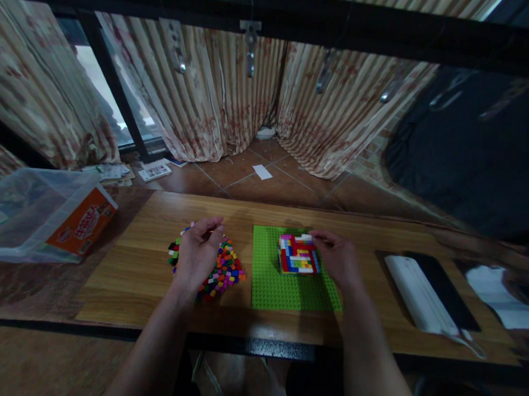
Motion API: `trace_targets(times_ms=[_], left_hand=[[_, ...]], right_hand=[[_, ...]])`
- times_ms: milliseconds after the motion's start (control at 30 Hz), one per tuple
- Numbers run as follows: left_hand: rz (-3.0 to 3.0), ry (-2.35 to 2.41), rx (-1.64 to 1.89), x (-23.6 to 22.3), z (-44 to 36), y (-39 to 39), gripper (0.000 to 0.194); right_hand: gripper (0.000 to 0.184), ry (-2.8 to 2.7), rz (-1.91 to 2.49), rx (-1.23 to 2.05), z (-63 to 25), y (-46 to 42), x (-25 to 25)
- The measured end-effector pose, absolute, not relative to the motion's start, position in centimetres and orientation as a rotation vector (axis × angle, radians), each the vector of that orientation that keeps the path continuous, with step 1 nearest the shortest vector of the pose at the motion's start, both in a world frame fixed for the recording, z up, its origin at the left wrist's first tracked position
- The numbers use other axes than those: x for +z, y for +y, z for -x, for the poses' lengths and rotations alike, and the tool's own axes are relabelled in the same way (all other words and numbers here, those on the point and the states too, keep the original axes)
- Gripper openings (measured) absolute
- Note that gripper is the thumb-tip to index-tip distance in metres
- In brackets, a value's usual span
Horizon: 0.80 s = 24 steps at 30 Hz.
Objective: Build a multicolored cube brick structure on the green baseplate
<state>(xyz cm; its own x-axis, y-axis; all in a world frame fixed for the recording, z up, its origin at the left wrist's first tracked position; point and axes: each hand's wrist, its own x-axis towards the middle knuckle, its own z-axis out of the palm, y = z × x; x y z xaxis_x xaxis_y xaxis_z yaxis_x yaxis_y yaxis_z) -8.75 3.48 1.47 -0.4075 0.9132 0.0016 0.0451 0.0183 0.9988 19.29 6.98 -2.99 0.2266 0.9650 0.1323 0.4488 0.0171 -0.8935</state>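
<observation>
Head cam: L hand [200, 251] over loose bricks [228, 274], fingers half-curled; can't tell if it's holding one. R hand [338, 257] angles in, fingertips at far R corner of brick block [297, 258]; pinch vs. press unclear. Block's on green baseplate [265, 292], prob. for steadiness; pile's L on surface [128, 273], prob. for quick reach.

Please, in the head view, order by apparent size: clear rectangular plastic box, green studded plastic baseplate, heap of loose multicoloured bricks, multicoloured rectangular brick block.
Largest to smallest:
1. Clear plastic box
2. Green baseplate
3. Heap of loose bricks, partly hidden by the left hand
4. Brick block
</observation>
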Motion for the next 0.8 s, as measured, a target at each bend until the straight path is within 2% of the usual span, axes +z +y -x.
trace_targets(times_ms=[400, 800], left_hand=[[-1.06, 1.568, 1.464, 1.4, 8.9, 3.5, 0.029], [-1.213, 1.606, 1.403, 0.1, 9.6, 3.9, 0.031]], right_hand=[[0.026, -1.324, 1.532, 0.855, -19.4, 6.9, -2.8], [0.025, -1.387, 1.47, 0.79, -18.7, 7.0, -2.4]])
